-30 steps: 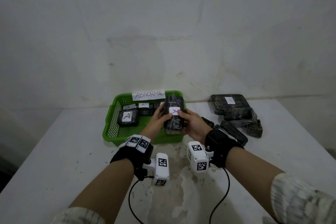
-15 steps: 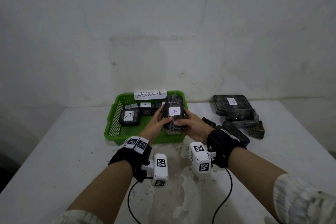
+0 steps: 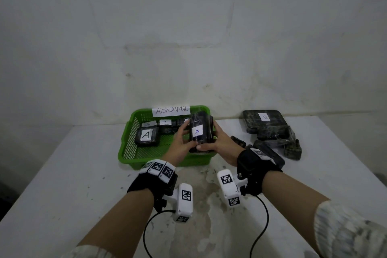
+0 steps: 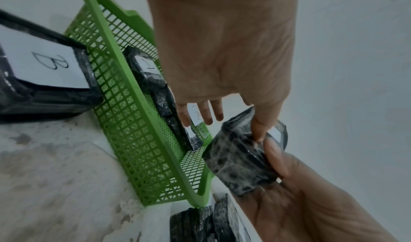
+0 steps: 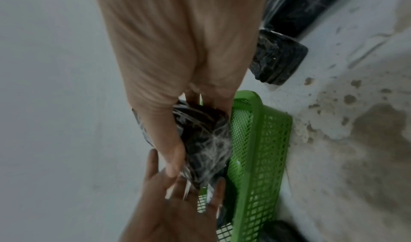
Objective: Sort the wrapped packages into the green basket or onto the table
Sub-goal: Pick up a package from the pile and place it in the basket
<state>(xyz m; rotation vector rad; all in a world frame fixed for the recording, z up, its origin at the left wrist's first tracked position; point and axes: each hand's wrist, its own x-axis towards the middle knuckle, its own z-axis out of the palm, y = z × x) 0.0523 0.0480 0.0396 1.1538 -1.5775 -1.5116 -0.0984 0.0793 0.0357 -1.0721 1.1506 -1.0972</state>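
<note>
The green basket (image 3: 125, 148) bears a sign (image 3: 171, 111) reading "ABNORMAL"; held package (image 3: 200, 132) labelled "A", table package (image 3: 264, 118) "B".

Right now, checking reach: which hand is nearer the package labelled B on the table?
Right. The right hand grips the held package beside the basket, on the side toward the B package; the left hand is farther, over the basket.

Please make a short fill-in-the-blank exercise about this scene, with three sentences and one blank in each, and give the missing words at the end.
1. The package held by the left hand and the right hand carries a label with the letter ____.
2. The sign on the green basket reads ____.
3. The large package lying on the table is labelled ____.

Missing words: A; ABNORMAL; B
</note>
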